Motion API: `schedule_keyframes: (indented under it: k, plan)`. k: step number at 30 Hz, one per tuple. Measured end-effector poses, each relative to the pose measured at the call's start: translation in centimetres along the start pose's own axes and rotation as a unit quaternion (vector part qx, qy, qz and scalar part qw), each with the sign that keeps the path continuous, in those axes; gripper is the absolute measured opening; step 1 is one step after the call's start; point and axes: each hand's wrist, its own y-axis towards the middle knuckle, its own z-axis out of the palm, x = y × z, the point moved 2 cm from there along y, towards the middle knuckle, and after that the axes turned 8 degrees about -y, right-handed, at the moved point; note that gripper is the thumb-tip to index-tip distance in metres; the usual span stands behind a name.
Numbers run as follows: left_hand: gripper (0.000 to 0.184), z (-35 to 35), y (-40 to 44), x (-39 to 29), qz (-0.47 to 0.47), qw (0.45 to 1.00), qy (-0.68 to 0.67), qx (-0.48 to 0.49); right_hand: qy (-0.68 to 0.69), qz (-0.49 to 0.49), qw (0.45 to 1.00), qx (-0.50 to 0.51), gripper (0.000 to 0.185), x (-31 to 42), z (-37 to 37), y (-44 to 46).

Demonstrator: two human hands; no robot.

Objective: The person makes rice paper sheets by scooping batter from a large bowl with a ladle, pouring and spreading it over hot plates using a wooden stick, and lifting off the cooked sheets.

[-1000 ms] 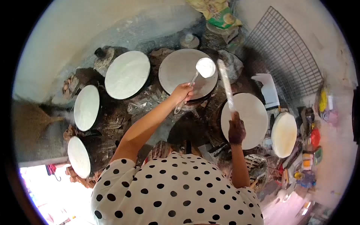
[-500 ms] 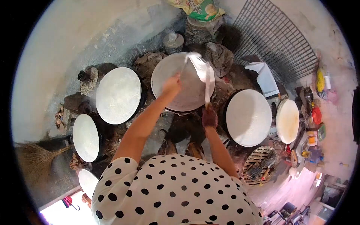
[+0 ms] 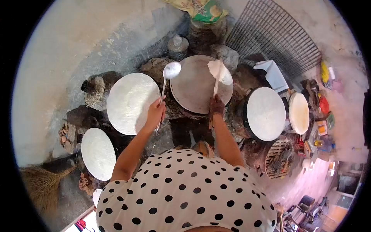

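My left hand point(image 3: 155, 114) is closed round the long handle of a metal ladle point(image 3: 172, 70), its bowl coated white, held over the gap between two griddles. My right hand point(image 3: 216, 106), in a dark reddish glove, grips a pale flat spreader point(image 3: 216, 86). The spreader's far end touches white batter point(image 3: 225, 76) on the right side of the middle round griddle point(image 3: 191, 87). Most of that griddle's grey-brown surface is bare. To its left, another griddle carries a full white sheet of batter point(image 3: 131, 102).
More white-covered rounds lie at lower left point(image 3: 98, 154) and right point(image 3: 266, 113); a browned round point(image 3: 298, 113) stands farther right. A wire rack point(image 3: 276, 36) leans on the wall behind. A slatted basket point(image 3: 279, 158), a white folded sheet point(image 3: 272, 73) and a straw broom point(image 3: 44, 183) are around me.
My left hand has moved left and down from above the middle griddle, carrying the ladle off it. White batter now lies under the spreader. The view has shifted slightly.
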Motion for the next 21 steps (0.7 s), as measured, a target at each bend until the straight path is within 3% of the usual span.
schedule_keyframes:
  k: [2, 4, 5, 7, 9, 11, 13, 15, 17, 20, 21]
  plan:
    - [0.037, -1.3, -1.9, 1.3, -0.045, 0.998, -0.023, 0.035, -0.049, -0.041, 0.998, 0.029, 0.049, -3.2, -0.5, 2.9]
    - [0.032, -2.2, -4.0, 1.4, -0.074, 0.994, -0.071, 0.021, -0.096, -0.062, 0.993, -0.013, 0.047, -5.5, -2.2, 1.9]
    - [0.032, -2.8, -4.8, 1.7, -0.072, 0.994, -0.073, 0.024, 0.014, -0.052, 0.992, -0.111, 0.049, -4.9, -3.4, -0.8]
    - [0.027, -4.1, -6.2, 2.3, -0.049, 0.996, -0.074, 0.022, 0.072, -0.152, 0.973, -0.161, 0.047, -6.1, -2.5, -0.1]
    - [0.024, -4.8, -6.9, 2.8, -0.030, 0.997, -0.061, 0.020, -0.132, 0.058, 0.981, -0.128, 0.045, -5.2, -1.1, 0.7]
    - [0.024, -5.0, -7.8, 2.7, -0.082, 0.989, -0.120, -0.026, -0.356, -0.129, 0.917, -0.125, 0.043, -7.5, 0.9, 5.8]
    - [0.023, -5.6, -7.6, 3.9, -0.050, 0.989, -0.132, -0.038, -0.272, -0.077, 0.959, -0.035, 0.040, -0.7, 0.2, 4.1]
    - [0.022, -6.0, -7.6, 3.8, -0.064, 0.981, -0.169, -0.073, -0.279, -0.123, 0.951, -0.053, 0.041, -3.4, 1.1, 8.5]
    - [0.022, -6.8, -7.1, 5.2, -0.040, 0.977, -0.179, -0.112, -0.207, -0.155, 0.965, 0.049, 0.044, -1.9, 0.0, 8.1]
    - [0.020, -8.4, -7.5, 4.5, 0.015, 0.969, -0.150, -0.198, -0.270, -0.108, 0.954, 0.066, 0.047, 3.2, -6.2, 2.1]
    - [0.020, -9.0, -8.0, 4.1, 0.043, 0.962, -0.114, -0.246, -0.268, -0.114, 0.954, 0.066, 0.047, 1.8, -7.3, 2.5]
